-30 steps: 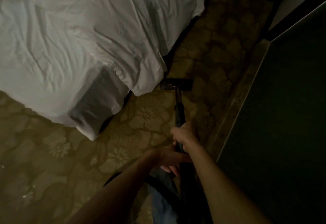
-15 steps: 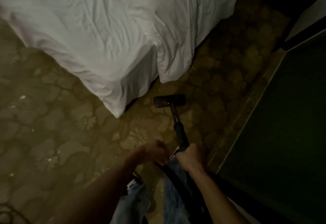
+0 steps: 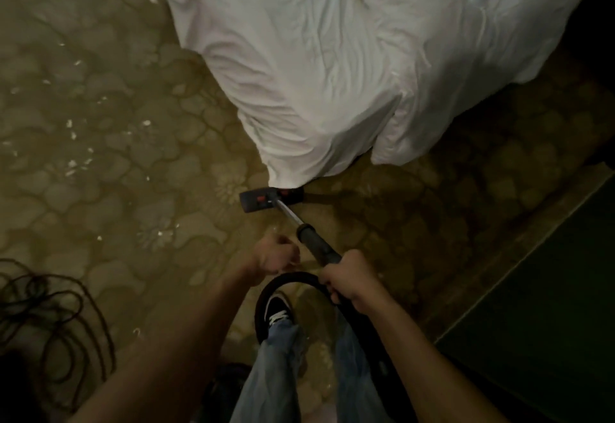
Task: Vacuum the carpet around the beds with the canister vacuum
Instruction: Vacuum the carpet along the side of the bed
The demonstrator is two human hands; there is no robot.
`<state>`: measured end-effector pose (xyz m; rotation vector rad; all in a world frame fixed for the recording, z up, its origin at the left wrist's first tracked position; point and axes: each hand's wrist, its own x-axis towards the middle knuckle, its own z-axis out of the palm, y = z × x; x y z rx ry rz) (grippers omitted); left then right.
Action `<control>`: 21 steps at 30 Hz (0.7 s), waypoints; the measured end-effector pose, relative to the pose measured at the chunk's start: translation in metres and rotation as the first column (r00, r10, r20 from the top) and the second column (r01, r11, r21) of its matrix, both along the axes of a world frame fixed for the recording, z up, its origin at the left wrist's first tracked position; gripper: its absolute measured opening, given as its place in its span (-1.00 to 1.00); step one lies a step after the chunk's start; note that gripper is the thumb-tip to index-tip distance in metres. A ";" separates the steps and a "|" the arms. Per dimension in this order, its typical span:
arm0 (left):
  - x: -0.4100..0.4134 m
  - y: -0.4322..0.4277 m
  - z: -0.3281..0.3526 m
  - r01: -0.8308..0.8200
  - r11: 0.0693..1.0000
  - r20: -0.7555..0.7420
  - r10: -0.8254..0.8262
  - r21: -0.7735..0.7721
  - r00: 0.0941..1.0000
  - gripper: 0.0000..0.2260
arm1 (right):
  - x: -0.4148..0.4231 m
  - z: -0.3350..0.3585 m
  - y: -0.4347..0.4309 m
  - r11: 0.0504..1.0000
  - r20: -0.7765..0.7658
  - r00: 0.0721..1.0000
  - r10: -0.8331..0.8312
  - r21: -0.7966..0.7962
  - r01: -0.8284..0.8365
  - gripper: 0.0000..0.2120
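Dim, grainy wide-angle view — white bedding (image 3: 349,66) brightest, right edge lost in shadow, soft blur throughout.

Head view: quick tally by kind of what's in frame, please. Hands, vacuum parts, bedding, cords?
Hands: 2, left hand and right hand
Vacuum parts: 3, floor head, wand, hose
White bedding: 1
Cord tangle: 1
Total: 7

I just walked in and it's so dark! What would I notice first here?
The big rumpled white bed sheet glows at the top, its corner drooping onto the black vacuum floor head. Small white scraps speckle the flowery tan carpet on the left. Down low, the right hand grips the black vacuum wand.
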<state>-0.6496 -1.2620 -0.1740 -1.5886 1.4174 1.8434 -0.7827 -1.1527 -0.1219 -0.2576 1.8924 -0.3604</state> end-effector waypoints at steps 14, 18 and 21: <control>0.143 -0.052 0.010 -0.749 0.443 0.073 0.837 0.493 0.543 -0.51 | 0.166 0.019 -0.153 0.818 0.019 0.818 0.575 0.017 -0.576 -0.83; 0.171 -0.056 -0.009 -0.828 0.179 0.114 0.953 0.532 0.279 -0.58 | 0.204 0.003 -0.173 0.778 0.090 0.777 0.623 0.028 -0.628 -0.90; 0.186 -0.065 -0.009 -0.870 0.040 0.118 0.987 0.491 0.112 -0.66 | 0.224 -0.003 -0.192 0.720 0.123 0.718 0.685 0.033 -0.693 -0.93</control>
